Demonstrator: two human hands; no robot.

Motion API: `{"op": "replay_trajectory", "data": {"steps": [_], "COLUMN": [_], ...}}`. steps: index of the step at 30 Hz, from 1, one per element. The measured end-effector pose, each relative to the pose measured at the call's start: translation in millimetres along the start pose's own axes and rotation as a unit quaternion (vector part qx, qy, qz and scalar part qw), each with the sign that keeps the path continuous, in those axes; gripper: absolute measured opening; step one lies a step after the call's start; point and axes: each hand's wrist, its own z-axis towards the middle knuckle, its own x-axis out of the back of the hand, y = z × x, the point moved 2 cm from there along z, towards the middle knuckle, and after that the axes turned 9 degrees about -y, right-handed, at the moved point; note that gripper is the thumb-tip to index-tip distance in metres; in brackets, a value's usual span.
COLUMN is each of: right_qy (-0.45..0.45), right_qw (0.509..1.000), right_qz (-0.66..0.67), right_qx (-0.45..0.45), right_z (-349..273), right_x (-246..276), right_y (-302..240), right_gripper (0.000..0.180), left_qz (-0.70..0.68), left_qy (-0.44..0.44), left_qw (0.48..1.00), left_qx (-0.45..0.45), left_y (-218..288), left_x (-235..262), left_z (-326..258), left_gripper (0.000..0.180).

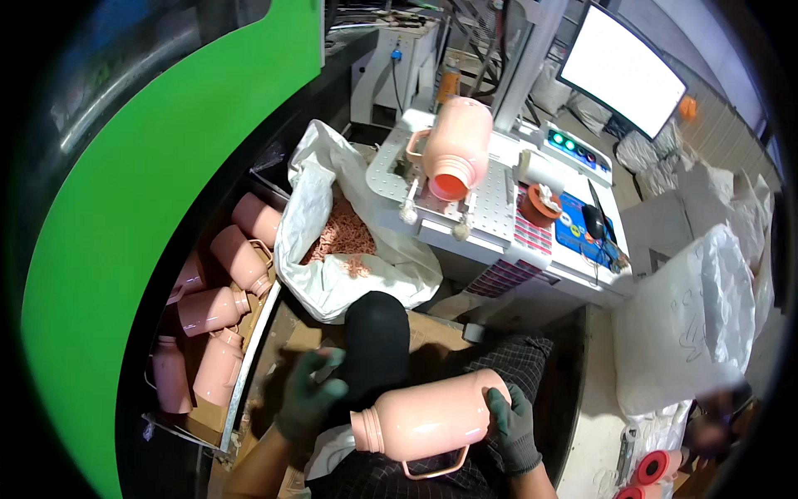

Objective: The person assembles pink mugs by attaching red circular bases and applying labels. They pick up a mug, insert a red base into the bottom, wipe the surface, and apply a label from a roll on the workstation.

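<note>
One pale pink plastic jug with a side handle (428,422) lies sideways over the lap, right hand (513,428) curled around its base; left hand (309,397), fingers loosely bent, hovers near its neck. Another pink jug (455,145) rests on the white perforated machine table (499,200), more jugs (218,309) fill the left-hand box, and a white bag of pink parts (349,241) sits between.

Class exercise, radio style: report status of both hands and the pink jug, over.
Right hand gloved, gripping base end of pink jug. Left hand gloved, open by the jug's neck, not clearly touching. Jug lying sideways over lap, handle down. Nothing between the hands.
</note>
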Motion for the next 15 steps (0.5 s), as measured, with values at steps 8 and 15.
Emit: {"op": "replay_trajectory", "data": {"steps": [8, 15], "right_qy": [0.019, 0.012], "right_qw": [0.994, 0.985], "right_qz": [-0.042, -0.069], "right_qx": [0.098, 0.159], "right_z": [4, -2], "right_x": [24, 47], "right_y": [-23, -33], "right_gripper": [0.029, 0.028], "left_qz": [0.362, 0.329], "left_qy": [-0.260, -0.235], "left_qw": [0.882, 0.907], "left_qx": [-0.151, -0.114], "left_y": [37, 12], "left_x": [-72, -72], "left_z": [34, 36], "left_gripper": [0.086, 0.087]}}
